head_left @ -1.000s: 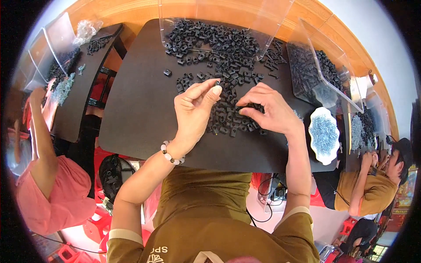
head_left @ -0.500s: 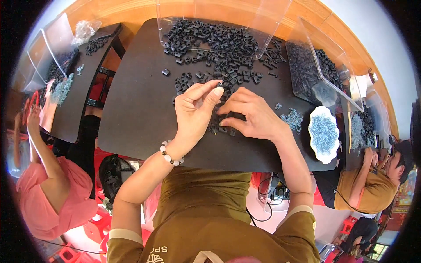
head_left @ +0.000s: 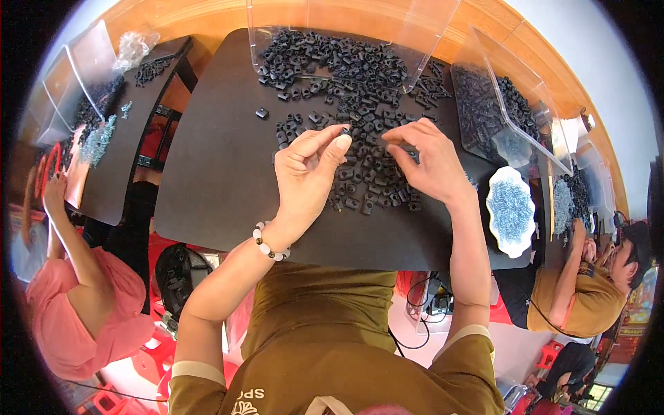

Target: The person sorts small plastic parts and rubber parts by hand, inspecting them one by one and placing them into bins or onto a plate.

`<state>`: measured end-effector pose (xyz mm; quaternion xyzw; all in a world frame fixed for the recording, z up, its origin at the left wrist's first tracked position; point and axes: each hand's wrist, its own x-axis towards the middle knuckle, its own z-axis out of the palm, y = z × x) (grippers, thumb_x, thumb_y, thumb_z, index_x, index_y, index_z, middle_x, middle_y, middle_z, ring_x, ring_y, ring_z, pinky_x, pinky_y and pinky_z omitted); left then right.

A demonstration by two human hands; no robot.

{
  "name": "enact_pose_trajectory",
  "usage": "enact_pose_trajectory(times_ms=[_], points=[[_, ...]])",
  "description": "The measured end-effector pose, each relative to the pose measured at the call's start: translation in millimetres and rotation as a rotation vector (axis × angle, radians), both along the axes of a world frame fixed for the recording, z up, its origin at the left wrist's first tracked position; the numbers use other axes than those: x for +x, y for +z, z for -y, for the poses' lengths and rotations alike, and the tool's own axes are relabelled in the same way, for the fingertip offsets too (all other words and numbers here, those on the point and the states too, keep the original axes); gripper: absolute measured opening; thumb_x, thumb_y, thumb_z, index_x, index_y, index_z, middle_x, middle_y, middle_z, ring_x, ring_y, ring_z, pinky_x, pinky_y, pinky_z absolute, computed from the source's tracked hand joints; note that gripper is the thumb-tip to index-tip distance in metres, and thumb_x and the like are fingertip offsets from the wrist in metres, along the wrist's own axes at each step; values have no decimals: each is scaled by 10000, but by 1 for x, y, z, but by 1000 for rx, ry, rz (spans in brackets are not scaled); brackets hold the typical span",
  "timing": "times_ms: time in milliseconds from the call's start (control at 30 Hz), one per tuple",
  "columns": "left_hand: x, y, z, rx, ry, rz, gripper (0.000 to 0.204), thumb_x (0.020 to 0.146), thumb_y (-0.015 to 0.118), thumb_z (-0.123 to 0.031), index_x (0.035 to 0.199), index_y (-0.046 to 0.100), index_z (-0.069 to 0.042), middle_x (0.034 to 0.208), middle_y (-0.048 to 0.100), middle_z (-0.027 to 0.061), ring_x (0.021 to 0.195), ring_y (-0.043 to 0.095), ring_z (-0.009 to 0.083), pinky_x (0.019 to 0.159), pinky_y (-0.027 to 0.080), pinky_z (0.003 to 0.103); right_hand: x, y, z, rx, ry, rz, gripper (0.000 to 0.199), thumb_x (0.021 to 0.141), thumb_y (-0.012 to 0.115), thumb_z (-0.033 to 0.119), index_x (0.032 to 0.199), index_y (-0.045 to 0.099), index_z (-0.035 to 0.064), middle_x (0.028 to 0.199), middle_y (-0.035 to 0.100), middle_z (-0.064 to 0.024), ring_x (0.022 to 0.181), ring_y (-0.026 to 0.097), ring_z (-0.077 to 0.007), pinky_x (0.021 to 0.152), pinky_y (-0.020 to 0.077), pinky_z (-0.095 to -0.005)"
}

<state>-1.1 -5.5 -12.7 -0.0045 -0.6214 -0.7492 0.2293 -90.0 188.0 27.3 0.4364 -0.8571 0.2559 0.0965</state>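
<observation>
1. Orange-brown wood panelling (head_left: 207,17) lines the wall behind a dark table (head_left: 214,173), where the person sits in an olive shirt.
2. Near the table's far edge, 1 clear bin (head_left: 418,75) has black pieces (head_left: 332,59) heaped in it and spread in front of it, down toward the person.
3. From where I stand, the left hand (head_left: 301,162) is pinched, thumb and index finger gripping 1 small black part (head_left: 346,130) above the scattered pieces; a beaded bracelet (head_left: 261,242) circles that wrist.
4. Over the right side of the same spread hangs the right hand (head_left: 432,162), fingers curled and thumb near the index finger; I cannot tell whether anything sits between them.
5. Off to the left, 1 stray black piece (head_left: 262,113) lies apart.
6. At the right, another clear bin (head_left: 510,123) holds more black parts, and a white scalloped dish (head_left: 512,252) near it is filled with pale blue bits (head_left: 510,211).
7. Beside this table work 2 others: a person in pink (head_left: 90,304) at left, a person in tan (head_left: 584,297) at right.
</observation>
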Motion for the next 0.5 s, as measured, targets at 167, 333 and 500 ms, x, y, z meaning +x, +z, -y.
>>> enact_pose_trajectory(times_ms=[167, 333, 500], points=[[0, 1, -1, -34, 26, -9, 255, 927, 671, -124, 1131, 685, 27, 890, 635, 24, 731, 560, 65, 678, 475, 204, -1, -3, 3, -23, -3, 30, 109, 814, 686, 106, 916, 685, 66, 899, 683, -94, 864, 606, -294, 774, 493, -391], [0, -1, 1, -46, 37, -30, 252, 929, 668, -126, 1128, 687, 28, 887, 632, 26, 722, 554, 64, 673, 470, 201, 11, 6, 12, -16, 155, 95, 141, 784, 730, 72, 922, 706, 61, 886, 675, -81, 870, 600, -260, 781, 482, -361], [1, 2, -1, -19, 44, -12, 236, 914, 688, -116, 1108, 699, 17, 875, 619, 13, 723, 544, 49, 664, 455, 192, 20, 6, 20, 27, 298, 87, 143, 789, 709, 153, 917, 699, 90, 833, 634, -75, 850, 575, -287, 793, 476, -395]])
